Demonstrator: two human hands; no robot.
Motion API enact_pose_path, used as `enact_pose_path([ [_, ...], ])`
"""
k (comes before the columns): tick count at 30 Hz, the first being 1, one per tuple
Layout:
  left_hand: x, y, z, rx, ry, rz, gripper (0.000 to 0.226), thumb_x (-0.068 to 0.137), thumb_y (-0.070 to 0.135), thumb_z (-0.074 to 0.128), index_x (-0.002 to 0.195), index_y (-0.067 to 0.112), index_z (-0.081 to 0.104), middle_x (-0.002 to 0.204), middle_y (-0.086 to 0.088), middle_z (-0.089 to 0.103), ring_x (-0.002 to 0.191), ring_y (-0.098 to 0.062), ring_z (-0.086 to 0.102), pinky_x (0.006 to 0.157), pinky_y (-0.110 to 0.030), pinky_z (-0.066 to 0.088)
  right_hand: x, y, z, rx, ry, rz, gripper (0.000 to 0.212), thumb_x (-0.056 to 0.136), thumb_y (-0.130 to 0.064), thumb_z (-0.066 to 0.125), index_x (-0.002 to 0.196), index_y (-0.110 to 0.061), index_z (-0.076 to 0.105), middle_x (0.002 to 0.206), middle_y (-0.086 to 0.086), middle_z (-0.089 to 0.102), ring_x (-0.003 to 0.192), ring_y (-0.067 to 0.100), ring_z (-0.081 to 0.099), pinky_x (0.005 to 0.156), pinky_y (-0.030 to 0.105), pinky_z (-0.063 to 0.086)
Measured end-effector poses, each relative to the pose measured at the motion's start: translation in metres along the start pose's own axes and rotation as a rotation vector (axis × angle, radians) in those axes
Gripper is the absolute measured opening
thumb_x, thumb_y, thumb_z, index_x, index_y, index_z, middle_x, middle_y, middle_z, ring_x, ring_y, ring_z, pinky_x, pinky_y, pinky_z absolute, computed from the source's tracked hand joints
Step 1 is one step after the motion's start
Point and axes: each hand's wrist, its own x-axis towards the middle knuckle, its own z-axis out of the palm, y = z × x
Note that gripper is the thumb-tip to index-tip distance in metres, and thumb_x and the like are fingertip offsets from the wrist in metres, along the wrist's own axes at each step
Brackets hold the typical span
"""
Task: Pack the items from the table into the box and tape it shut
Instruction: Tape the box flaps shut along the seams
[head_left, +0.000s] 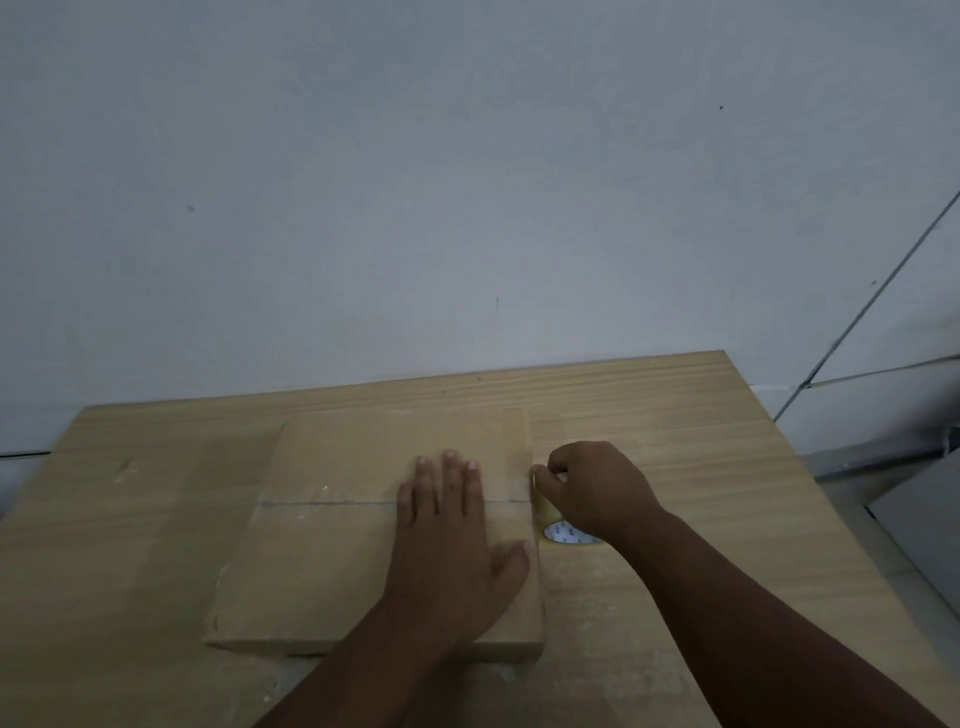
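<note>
abutting grey wall (467, 182), wooden table (675, 415) (box (322, 561) closed)

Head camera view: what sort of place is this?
Likely a plain packing corner: a wooden table against a bare grey wall, holding a closed cardboard box and a tape roll.

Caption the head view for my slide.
Left hand presses the closed box while right hand pinches tape at its edge.

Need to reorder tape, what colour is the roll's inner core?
White with small blue print, inside the tan tape roll; head view.
</note>
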Motion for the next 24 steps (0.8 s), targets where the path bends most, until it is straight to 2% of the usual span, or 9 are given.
enact_pose_path([
  [1,0.001,0.008,0.004,0.002,0.003,0.017,0.101,0.087,0.072,0.035,0.156,-0.001,0.031,0.163,-0.027,0.022,0.152,-0.046,0.019,0.122,-0.051,0.014,0.0,0.0,0.001,-0.017,0.0,0.008,0.049,0.095,-0.038,0.056,0.051,-0.02,0.044,0.049,-0.002,0.043,0.046,0.011,0.038,0.048,0.025,0.03],
  [3,0.003,0.018,0.012,0.017,0.03,0.027,0.105,0.084,0.074,0.04,0.147,-0.009,0.042,0.156,-0.031,0.035,0.146,-0.046,0.034,0.114,-0.052,0.019,-0.002,0.0,0.002,-0.043,0.003,0.021,0.048,0.096,-0.038,0.054,0.052,-0.019,0.043,0.05,-0.001,0.043,0.046,0.011,0.038,0.047,0.026,0.028],
  [5,0.004,0.021,0.013,0.029,0.055,0.057,0.101,0.085,0.071,0.041,0.148,-0.009,0.04,0.156,-0.031,0.034,0.146,-0.046,0.033,0.115,-0.053,0.021,-0.004,0.0,0.004,-0.042,0.016,0.028,0.049,0.097,-0.037,0.051,0.052,-0.019,0.042,0.049,-0.002,0.041,0.045,0.011,0.036,0.047,0.027,0.026],
  [7,0.004,0.021,0.013,0.048,0.073,0.119,0.09,0.087,0.059,0.041,0.149,-0.006,0.041,0.157,-0.03,0.033,0.147,-0.046,0.031,0.118,-0.058,0.03,-0.004,0.0,0.004,-0.055,0.009,0.034,0.049,0.099,-0.036,0.049,0.054,-0.019,0.043,0.049,-0.002,0.04,0.044,0.011,0.034,0.047,0.027,0.026],
  [9,0.005,0.024,0.013,0.062,0.067,0.129,0.082,0.084,0.049,0.042,0.144,-0.006,0.049,0.153,-0.03,0.042,0.143,-0.045,0.04,0.113,-0.06,0.039,-0.003,-0.001,0.004,-0.06,-0.003,0.045,0.048,0.1,-0.035,0.047,0.055,-0.018,0.044,0.05,-0.003,0.04,0.044,0.01,0.034,0.048,0.026,0.027],
  [13,0.008,0.029,0.017,0.085,0.092,0.128,0.077,0.083,0.043,0.041,0.141,-0.006,0.053,0.151,-0.03,0.044,0.142,-0.046,0.041,0.111,-0.056,0.023,-0.005,-0.002,0.004,-0.04,0.003,0.057,0.05,0.101,-0.035,0.046,0.053,-0.019,0.042,0.049,-0.003,0.04,0.044,0.011,0.033,0.047,0.027,0.027],
  [19,0.011,0.032,0.023,0.091,0.123,0.139,0.072,0.084,0.038,0.038,0.142,0.0,0.055,0.151,-0.027,0.047,0.142,-0.048,0.04,0.109,-0.056,0.023,-0.007,-0.001,0.005,-0.021,0.033,0.046,0.05,0.1,-0.032,0.046,0.052,-0.02,0.041,0.047,-0.003,0.039,0.043,0.011,0.033,0.048,0.026,0.026],
  [24,0.012,0.034,0.026,0.1,0.132,0.165,0.07,0.086,0.036,0.036,0.143,0.001,0.054,0.152,-0.023,0.048,0.143,-0.044,0.04,0.11,-0.055,0.024,-0.006,-0.001,0.005,-0.054,0.075,0.009,0.053,0.1,-0.029,0.048,0.049,-0.021,0.033,0.044,-0.003,0.031,0.041,0.013,0.027,0.048,0.027,0.021],
])
